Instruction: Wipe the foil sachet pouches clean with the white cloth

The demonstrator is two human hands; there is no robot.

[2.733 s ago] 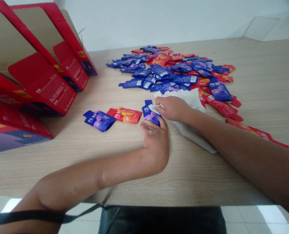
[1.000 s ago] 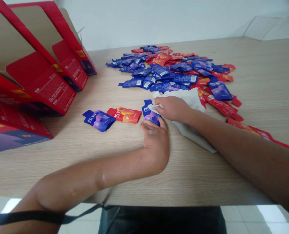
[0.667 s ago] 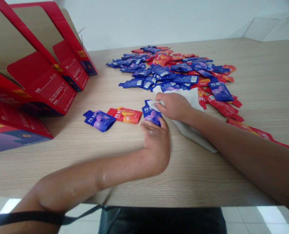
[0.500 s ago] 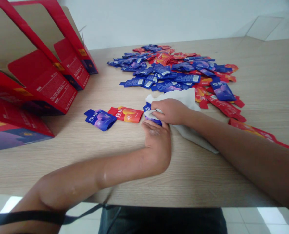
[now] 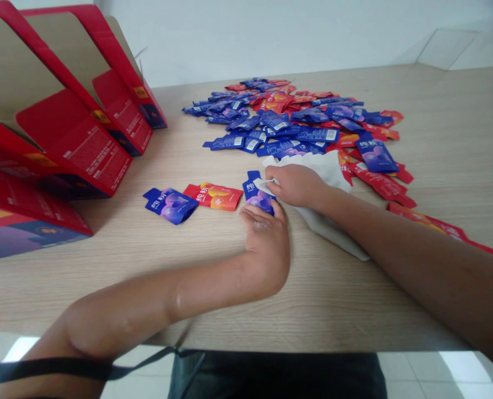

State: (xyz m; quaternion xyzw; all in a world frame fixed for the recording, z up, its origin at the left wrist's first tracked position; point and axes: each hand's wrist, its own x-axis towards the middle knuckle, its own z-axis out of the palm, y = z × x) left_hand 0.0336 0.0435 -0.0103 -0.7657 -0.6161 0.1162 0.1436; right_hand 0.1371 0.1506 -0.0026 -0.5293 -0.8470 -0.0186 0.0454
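A blue pouch (image 5: 255, 191) with pale purple fruit lies flat on the table, its spout end pointing away from me. My left hand (image 5: 266, 233) is closed on its lower end, with fingers and thumb pressing it down. In my right hand (image 5: 294, 183) is a bunched white cloth (image 5: 325, 166), one corner touching the pouch's right side. Most of the cloth spreads on the table under my right wrist. Left of this pouch lie a red pouch (image 5: 219, 197) with orange fruit and another blue pouch (image 5: 170, 205), end to end in a row.
A loose heap of blue and red pouches (image 5: 280, 119) covers the back middle of the table. One red pouch (image 5: 441, 227) lies beyond my right forearm. Several open red cartons (image 5: 76, 138) stand at the left. The wooden table (image 5: 180, 249) ends near my body.
My right hand and the cloth have shifted slightly right, off the upper part of the blue pouch, so more of its face shows. My left hand keeps its place.
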